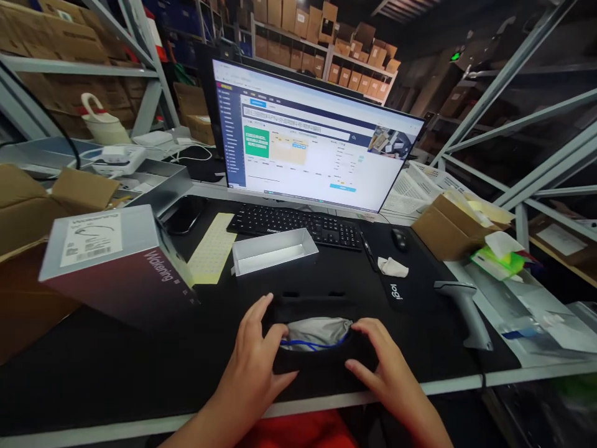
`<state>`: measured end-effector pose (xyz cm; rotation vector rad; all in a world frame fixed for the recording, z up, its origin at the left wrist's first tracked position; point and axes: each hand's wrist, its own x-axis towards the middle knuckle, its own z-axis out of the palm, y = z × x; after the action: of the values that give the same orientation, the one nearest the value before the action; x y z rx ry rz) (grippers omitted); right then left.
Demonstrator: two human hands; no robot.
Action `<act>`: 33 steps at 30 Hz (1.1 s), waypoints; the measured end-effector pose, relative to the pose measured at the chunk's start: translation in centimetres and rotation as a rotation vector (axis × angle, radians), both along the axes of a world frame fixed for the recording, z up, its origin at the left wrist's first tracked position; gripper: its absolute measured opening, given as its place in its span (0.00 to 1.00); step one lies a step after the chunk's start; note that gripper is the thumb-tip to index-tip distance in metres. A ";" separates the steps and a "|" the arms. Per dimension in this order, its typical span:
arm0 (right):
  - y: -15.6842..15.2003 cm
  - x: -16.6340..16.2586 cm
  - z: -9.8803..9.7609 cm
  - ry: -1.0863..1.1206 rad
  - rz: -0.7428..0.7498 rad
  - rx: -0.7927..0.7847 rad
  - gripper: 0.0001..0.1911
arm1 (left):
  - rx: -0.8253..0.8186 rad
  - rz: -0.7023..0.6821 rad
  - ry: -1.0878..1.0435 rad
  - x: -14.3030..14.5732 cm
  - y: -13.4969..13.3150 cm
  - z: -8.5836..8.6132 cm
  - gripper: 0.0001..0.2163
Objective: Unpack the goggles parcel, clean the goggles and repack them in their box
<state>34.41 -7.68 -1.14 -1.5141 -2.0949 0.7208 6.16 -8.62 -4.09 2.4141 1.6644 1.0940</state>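
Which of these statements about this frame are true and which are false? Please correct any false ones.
1. The left hand and right hand are both on a black pouch, with grey fabric and a blue cord showing in its opening. True.
2. The left hand holds a barcode scanner. False: the barcode scanner is to the right of the right hand, with neither hand on it.
3. An open white box sits between the keyboard and the hands. True.
4. The monitor is switched off. False: the monitor is lit and shows a web page.
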 end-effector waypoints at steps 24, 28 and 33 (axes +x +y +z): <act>-1.9 -1.2 -1.4 0.360 -0.011 0.012 0.16 | 0.113 -0.255 0.303 1.7 3.4 3.1 0.45; -1.0 0.5 -2.4 0.310 -0.142 0.003 0.23 | 0.143 -0.259 0.230 1.7 3.5 2.8 0.36; 0.3 -1.1 -2.1 0.000 -0.048 0.015 0.22 | 0.113 -0.283 0.202 1.3 3.0 3.1 0.34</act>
<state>33.34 -7.36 -3.23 -1.5506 -2.0522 0.6860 7.49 -5.60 -1.02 2.8043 1.2765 0.9538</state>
